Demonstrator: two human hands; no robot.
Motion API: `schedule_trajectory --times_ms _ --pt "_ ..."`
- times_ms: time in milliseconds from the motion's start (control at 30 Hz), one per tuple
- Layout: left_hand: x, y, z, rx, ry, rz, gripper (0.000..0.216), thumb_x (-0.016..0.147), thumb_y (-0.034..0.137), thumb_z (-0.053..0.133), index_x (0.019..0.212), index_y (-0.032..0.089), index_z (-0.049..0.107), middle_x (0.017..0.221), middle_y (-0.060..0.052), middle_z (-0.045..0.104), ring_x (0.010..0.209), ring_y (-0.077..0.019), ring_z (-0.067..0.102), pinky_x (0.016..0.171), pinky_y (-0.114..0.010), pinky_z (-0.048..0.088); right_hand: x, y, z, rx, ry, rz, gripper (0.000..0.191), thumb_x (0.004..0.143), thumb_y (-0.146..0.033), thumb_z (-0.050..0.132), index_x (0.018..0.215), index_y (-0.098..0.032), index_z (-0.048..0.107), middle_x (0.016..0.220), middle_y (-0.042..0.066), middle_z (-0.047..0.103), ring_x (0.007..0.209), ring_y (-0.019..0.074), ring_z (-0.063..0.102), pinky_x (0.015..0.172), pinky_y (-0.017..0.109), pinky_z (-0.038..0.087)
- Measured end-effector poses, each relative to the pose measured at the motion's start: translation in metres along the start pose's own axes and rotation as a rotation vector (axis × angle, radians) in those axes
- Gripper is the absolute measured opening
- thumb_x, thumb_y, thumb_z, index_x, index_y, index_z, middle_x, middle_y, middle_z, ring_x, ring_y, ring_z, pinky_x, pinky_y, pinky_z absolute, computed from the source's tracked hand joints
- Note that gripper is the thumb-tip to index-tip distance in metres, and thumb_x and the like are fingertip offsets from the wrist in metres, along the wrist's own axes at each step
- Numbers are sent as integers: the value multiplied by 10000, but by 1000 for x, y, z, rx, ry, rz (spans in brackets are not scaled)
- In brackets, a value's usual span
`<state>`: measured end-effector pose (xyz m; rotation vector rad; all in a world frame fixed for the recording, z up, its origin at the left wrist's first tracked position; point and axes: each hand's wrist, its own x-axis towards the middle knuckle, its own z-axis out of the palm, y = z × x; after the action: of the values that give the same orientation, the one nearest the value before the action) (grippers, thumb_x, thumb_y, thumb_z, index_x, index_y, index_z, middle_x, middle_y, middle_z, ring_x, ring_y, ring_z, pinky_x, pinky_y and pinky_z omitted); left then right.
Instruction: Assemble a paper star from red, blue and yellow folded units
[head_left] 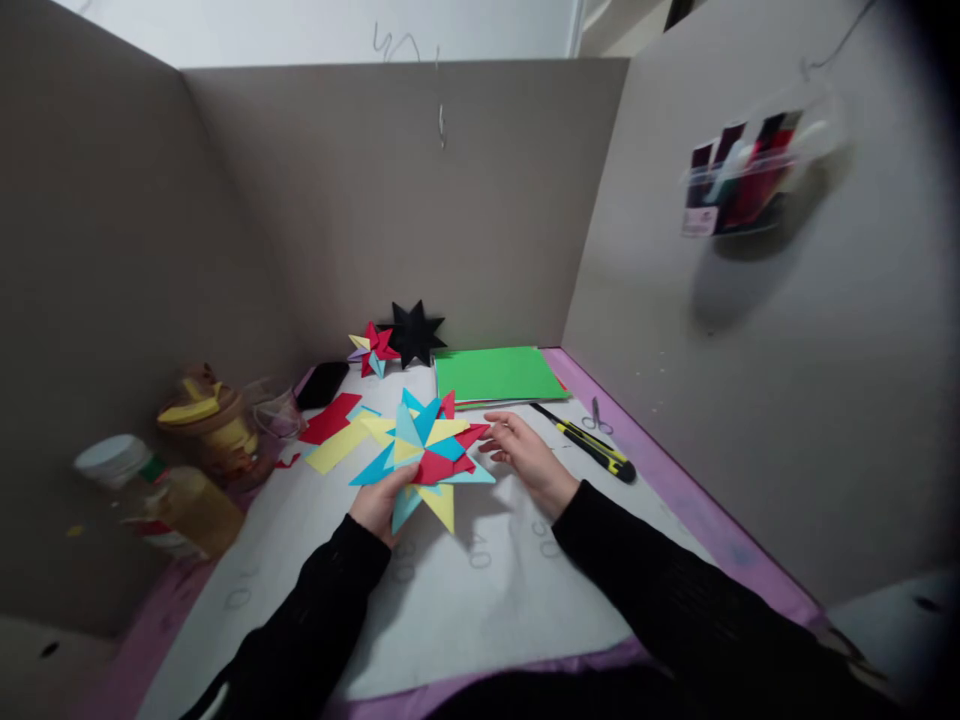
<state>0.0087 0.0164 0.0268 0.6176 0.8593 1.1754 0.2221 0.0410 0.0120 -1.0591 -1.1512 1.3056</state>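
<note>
My left hand (379, 508) holds up a many-pointed paper star (427, 452) of blue, yellow and red folded paper, gripping it from below. My right hand (525, 455) is beside the star on its right, fingers stretched toward a red point, touching or nearly touching it. Both arms wear black sleeves. Loose red and yellow paper pieces (334, 432) lie on the white sheet (450, 590) just left of the star.
A smaller coloured star (373, 349) and a black star (415, 333) stand at the back wall. A green paper stack (496, 374), a yellow-black cutter (589, 443) and small scissors (598, 417) lie to the right. Bottles and jars (202, 440) crowd the left. A black phone (322, 384) lies behind.
</note>
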Motion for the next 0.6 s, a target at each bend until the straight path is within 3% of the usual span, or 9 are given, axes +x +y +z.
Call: schedule_trajectory --times_ms 67,233,333,433,600 --pt "3 9 6 2 11 -69 407 606 176 763 995 95 678 1004 -124 708 999 -336 633 900 -425 518 0 -2 3 -23 -11 -55 398 831 -481 540 1118 -217 464 984 64 618 809 163 609 698 298 439" --pt "34 14 19 -53 58 -24 409 617 195 762 1003 97 670 955 -110 723 955 -321 654 909 -431 510 9 -7 5 32 -25 -139 450 808 -443 594 1162 -227 419 973 51 613 884 166 585 777 312 429" --pt "54 3 22 -100 42 -111 431 623 210 757 1028 96 663 980 -120 716 972 -328 646 926 -445 495 18 -7 0 33 -58 -94 496 783 -413 629 1182 -232 394 851 10 607 785 149 583 724 293 426" --pt "64 -6 19 -146 38 -102 472 638 203 743 1092 126 638 1059 -111 693 1027 -320 623 943 -444 483 27 -5 -6 -11 -36 -48 519 776 -387 637 1195 -231 374 814 -1 601 740 144 575 690 284 422" --pt "64 -12 10 -137 87 -126 462 645 228 737 1088 144 640 1065 -96 694 1093 -311 586 960 -432 467 36 4 -15 -82 15 -23 535 815 -387 571 1261 -248 311 934 34 588 698 145 587 612 287 445"
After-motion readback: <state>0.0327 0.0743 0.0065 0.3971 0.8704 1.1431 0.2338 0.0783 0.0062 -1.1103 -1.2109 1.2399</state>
